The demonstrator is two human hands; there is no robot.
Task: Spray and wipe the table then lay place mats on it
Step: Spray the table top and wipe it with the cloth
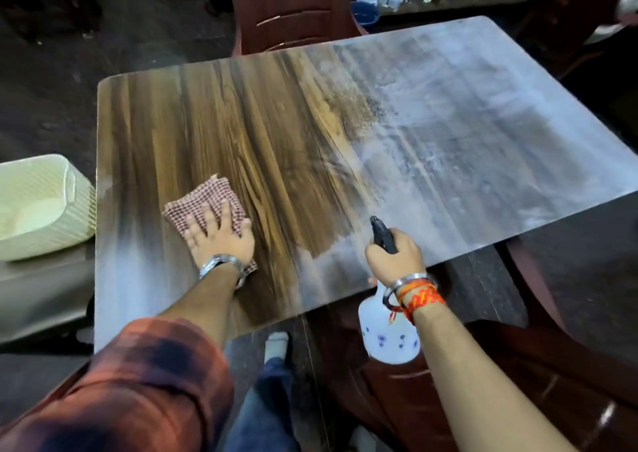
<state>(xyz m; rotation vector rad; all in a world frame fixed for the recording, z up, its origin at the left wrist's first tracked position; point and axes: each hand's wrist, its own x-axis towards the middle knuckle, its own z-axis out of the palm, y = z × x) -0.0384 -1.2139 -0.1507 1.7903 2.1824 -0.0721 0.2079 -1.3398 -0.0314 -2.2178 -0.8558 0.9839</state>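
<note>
Head view: the checked cloth [203, 199] is seen lying flat on the table [241, 123], directly under the left hand [221, 241]. The fingers [224, 213] of that hand are held straight and spread apart and are pressed down on the cloth, with nothing gripped. Cloth is left showing beyond the fingertips and to their left, and a small corner of it is seen beside the wrist, just past the watch [221, 263]. The spray bottle [388, 334] is held in the right hand [395, 261], which is wrapped round the bottle's neck. Most of those fingers are hidden behind the back of the hand, so how they lie on the trigger cannot be told. The black nozzle [379, 230] is seen jutting out beyond the knuckles, over the table's near edge, while the white body hangs below the wrist, off the table. Bare brown wood grain is seen between the two hands. Beyond the nozzle the surface is seen pale and grey. A cream basket [41, 206] stands to the left of the left hand's fingers, off the table.
</note>
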